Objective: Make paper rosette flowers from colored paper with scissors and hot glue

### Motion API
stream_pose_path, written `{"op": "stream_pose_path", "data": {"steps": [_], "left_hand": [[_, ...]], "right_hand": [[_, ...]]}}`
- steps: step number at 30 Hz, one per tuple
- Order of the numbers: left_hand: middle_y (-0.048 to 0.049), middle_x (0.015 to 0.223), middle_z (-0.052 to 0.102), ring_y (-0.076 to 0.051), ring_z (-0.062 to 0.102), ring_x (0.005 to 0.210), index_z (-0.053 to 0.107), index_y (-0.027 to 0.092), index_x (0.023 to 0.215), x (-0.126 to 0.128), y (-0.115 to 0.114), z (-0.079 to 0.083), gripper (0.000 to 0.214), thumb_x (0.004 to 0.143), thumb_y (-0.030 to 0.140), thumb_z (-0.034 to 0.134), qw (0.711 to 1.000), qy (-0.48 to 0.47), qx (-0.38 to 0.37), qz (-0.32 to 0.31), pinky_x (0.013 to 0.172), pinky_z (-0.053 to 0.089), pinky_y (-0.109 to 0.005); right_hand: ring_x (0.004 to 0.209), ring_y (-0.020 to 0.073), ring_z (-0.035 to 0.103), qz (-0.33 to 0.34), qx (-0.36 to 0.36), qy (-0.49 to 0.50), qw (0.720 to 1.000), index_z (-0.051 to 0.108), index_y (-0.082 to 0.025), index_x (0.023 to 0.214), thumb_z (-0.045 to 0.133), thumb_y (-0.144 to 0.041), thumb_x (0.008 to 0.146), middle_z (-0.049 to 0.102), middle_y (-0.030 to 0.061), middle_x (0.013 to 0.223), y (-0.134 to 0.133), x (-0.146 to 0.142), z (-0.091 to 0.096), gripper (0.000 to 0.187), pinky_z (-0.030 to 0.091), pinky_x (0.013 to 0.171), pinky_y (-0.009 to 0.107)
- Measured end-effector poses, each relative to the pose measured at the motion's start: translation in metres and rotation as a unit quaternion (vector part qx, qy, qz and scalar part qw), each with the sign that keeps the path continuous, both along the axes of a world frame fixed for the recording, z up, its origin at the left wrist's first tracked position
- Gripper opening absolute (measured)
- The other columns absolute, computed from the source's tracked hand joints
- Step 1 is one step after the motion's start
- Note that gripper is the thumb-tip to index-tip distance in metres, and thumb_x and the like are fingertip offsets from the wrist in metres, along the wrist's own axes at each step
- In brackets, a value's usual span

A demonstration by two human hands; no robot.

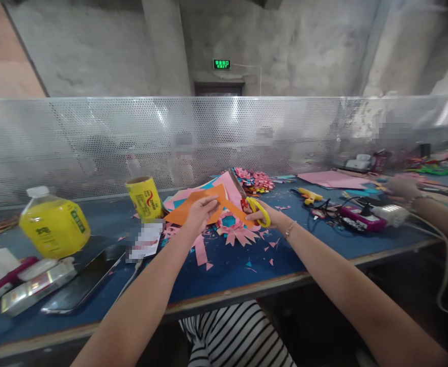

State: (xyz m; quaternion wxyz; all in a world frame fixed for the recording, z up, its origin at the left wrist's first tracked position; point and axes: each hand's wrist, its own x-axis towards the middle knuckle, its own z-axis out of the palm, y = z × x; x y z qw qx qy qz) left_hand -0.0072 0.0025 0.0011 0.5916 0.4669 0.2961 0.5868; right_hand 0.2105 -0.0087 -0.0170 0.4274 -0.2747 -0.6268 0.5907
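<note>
My left hand (202, 213) is closed on a piece of orange paper (187, 206), pinching it near its right corner. My right hand (266, 218) grips scissors (264, 211) with yellow handles, their dark blades pointing up and away. An orange paper strip (235, 208) stretches between the two hands, its right end at my right fingers. Just below it lies a ring of pink paper petals (236, 234) with blue showing in the middle. Pink sheets (227, 182) and blue ones lie behind the orange paper.
Left stand a yellow cardboard tube (145, 199), a jug of yellow liquid (53, 227) and a dark phone (84, 283). Behind are pink paper flowers (260, 180) and a perforated metal screen (216, 137). Right lie a yellow glue gun (308, 195), a purple power strip (361, 218) and another person's arm (438, 214).
</note>
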Motion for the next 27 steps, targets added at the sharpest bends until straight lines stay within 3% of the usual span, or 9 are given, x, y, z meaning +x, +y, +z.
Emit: {"op": "stream_pose_path", "data": {"steps": [4,9,11,14,17,19,22,27], "left_hand": [[0.0000,0.068,0.064,-0.011,0.060,0.069,0.061,0.015,0.070,-0.006,0.011,-0.004,0.027,0.050,0.023,0.077,0.993,0.009,0.049,0.111,0.075,0.048,-0.027],[-0.0063,0.088,0.064,-0.018,0.061,0.086,0.058,0.016,0.085,-0.014,0.018,-0.006,0.034,0.057,0.030,0.070,0.976,0.123,0.099,0.147,0.082,0.048,-0.036],[-0.0111,0.108,0.060,-0.025,0.055,0.103,0.059,0.016,0.096,-0.013,0.017,-0.007,0.043,0.056,0.026,0.070,0.942,0.244,0.163,0.165,0.091,0.044,-0.043],[-0.0104,0.133,0.045,-0.031,0.034,0.127,0.059,0.021,0.107,-0.010,0.013,-0.011,0.056,0.052,0.020,0.072,0.839,0.426,0.287,0.178,0.106,0.028,-0.047],[-0.0083,0.133,0.044,-0.035,0.027,0.130,0.065,0.025,0.100,-0.007,0.011,-0.016,0.047,0.054,0.023,0.074,0.781,0.519,0.307,0.162,0.107,0.020,-0.052],[-0.0097,0.122,0.053,-0.036,0.031,0.125,0.070,0.025,0.083,-0.007,0.012,-0.018,0.024,0.059,0.025,0.072,0.760,0.552,0.307,0.156,0.105,0.019,-0.055],[-0.0113,0.095,0.063,-0.034,0.047,0.108,0.068,0.021,0.063,-0.009,0.013,-0.014,0.003,0.063,0.024,0.068,0.775,0.542,0.286,0.156,0.099,0.028,-0.051],[-0.0061,0.081,0.065,-0.022,0.057,0.082,0.062,0.019,0.064,-0.012,0.012,-0.005,0.005,0.067,0.021,0.058,0.831,0.472,0.229,0.184,0.084,0.042,-0.038]], "right_hand": [[0.049,0.0020,0.040,-0.047,0.012,0.003,0.999,0.037,-0.021,0.077,0.074,-0.016,0.047,0.042,-0.0091,0.066,0.002,0.000,-0.002,0.047,0.032,0.041,0.014],[0.051,0.0028,0.039,-0.047,0.015,0.005,0.999,0.040,-0.021,0.077,0.071,-0.015,0.047,0.042,-0.0086,0.067,0.003,0.003,-0.004,0.044,0.030,0.043,0.014],[0.052,0.0034,0.038,-0.036,0.022,-0.011,0.999,0.041,-0.021,0.076,0.069,-0.014,0.048,0.043,-0.0080,0.067,0.001,0.005,-0.002,0.040,0.031,0.044,0.015],[0.055,0.0044,0.041,-0.019,0.026,-0.044,0.999,0.044,-0.020,0.077,0.066,-0.010,0.047,0.045,-0.0072,0.068,-0.002,0.006,0.003,0.039,0.033,0.046,0.015],[0.057,0.0054,0.043,-0.014,0.028,-0.068,0.997,0.046,-0.020,0.082,0.066,-0.008,0.045,0.049,-0.0067,0.070,-0.002,0.006,0.006,0.043,0.033,0.048,0.016],[0.058,0.0059,0.044,-0.028,0.026,-0.074,0.997,0.045,-0.020,0.083,0.065,-0.008,0.045,0.049,-0.0072,0.069,0.000,0.006,0.006,0.045,0.034,0.050,0.017],[0.058,0.0063,0.045,-0.076,0.023,-0.060,0.995,0.044,-0.020,0.083,0.063,-0.007,0.043,0.049,-0.0083,0.066,0.006,0.010,0.004,0.046,0.035,0.053,0.018],[0.059,0.0075,0.046,-0.157,0.036,-0.046,0.986,0.042,-0.021,0.083,0.062,-0.007,0.042,0.050,-0.0085,0.066,0.014,0.018,0.003,0.048,0.038,0.056,0.020]]}}
